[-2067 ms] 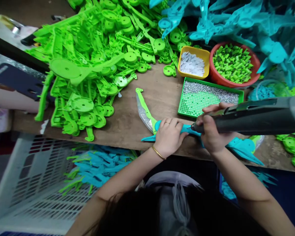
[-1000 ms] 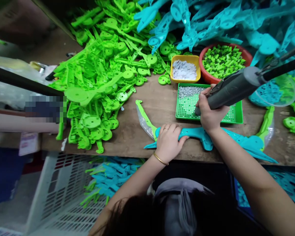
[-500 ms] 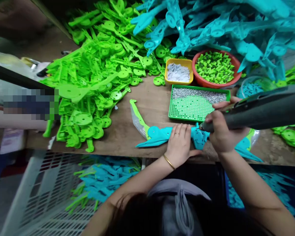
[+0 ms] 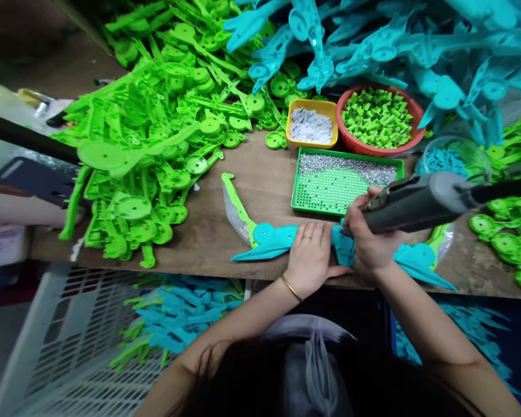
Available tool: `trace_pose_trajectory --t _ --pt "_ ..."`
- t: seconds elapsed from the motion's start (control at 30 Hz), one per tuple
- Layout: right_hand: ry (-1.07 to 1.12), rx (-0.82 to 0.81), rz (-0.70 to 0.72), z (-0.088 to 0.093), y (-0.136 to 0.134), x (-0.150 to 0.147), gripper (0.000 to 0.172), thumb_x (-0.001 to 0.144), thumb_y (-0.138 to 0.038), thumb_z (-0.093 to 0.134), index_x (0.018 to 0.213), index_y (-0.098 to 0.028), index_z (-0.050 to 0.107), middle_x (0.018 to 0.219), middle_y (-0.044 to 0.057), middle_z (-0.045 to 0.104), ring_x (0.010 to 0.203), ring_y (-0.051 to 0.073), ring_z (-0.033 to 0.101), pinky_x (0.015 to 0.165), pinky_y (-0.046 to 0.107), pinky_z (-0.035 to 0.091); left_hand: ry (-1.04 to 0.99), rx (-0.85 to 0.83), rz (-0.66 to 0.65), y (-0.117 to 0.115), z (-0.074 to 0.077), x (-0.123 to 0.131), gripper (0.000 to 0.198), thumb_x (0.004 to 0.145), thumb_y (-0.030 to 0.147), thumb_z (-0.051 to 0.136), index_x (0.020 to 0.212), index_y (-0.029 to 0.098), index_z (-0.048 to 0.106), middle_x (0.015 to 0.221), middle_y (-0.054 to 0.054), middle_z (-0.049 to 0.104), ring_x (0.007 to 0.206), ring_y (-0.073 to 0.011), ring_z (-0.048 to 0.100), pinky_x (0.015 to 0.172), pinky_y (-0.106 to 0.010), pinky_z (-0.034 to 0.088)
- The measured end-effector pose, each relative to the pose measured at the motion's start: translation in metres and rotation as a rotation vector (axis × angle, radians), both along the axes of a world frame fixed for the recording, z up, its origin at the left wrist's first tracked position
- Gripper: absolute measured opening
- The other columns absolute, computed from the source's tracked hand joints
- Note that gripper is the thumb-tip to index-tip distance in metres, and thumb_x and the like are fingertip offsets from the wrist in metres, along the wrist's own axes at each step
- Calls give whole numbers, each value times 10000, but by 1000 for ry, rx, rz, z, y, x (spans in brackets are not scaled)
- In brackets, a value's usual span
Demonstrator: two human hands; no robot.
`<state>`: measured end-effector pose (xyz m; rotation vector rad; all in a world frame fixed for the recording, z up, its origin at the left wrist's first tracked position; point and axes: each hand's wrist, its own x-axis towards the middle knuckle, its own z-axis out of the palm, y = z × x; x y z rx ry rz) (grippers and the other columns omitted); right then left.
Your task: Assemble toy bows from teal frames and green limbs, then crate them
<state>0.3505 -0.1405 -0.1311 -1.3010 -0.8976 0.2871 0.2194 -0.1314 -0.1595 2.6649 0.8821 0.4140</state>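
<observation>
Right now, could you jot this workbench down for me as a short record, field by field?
Left hand: flat on the blue part
Right hand: gripping the grey tool, tip at the blue part
Green tray: small silvery pieces, mostly along its far side
Yellow bin: white slips
Red bowl: green and black bits
Pale crate: blue and green pieces

I see a yellow tub [image 4: 310, 143] of white pieces [image 4: 311, 124] beside a red bowl [image 4: 373, 150]. Green parts [image 4: 132, 206] lie heaped to their left. A white crate [image 4: 39, 339] stands below the bench [image 4: 254, 156].
</observation>
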Motion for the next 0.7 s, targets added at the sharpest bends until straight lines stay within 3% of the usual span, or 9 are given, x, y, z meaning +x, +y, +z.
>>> trace_pose_trajectory --t 0.17,0.4,0.5,0.6,0.7 --pt "44 221 -190 17 31 13 289 790 -281 694 1052 -257 576 869 -33 651 468 60 544 456 236 488 28 -7 -2 1 0 0 994 622 753 671 1277 22 513 1251 -215 593 1168 -340 535 1069 -471 366" --pt "-21 133 -218 -16 46 19 250 781 -384 681 942 -224 576 825 -30 640 504 81 554 519 271 520 34 41 0 -1 -2 0 1011 625 774 644 1284 18 519 1240 -214 605 1160 -339 542 1071 -464 359" --pt "-37 125 -197 -19 47 19 194 774 -353 691 866 -218 587 795 -38 637 551 90 587 571 276 535 24 72 7 -2 -3 -1 1022 614 775 651 1272 4 528 1230 -213 609 1149 -338 547 1074 -453 355" --pt "-26 154 -163 -6 47 19 151 773 -299 698 852 -222 594 801 -43 642 521 77 576 524 251 513 23 87 8 -1 -3 -1 1013 617 788 637 1256 8 542 1222 -210 615 1124 -332 557 1061 -450 367" --pt "13 233 -164 19 34 17 192 786 -265 691 955 -242 603 851 -38 665 482 68 557 477 244 495 24 83 -5 0 -2 -1 1001 649 789 610 1261 0 537 1216 -220 610 1126 -332 554 1062 -453 366"
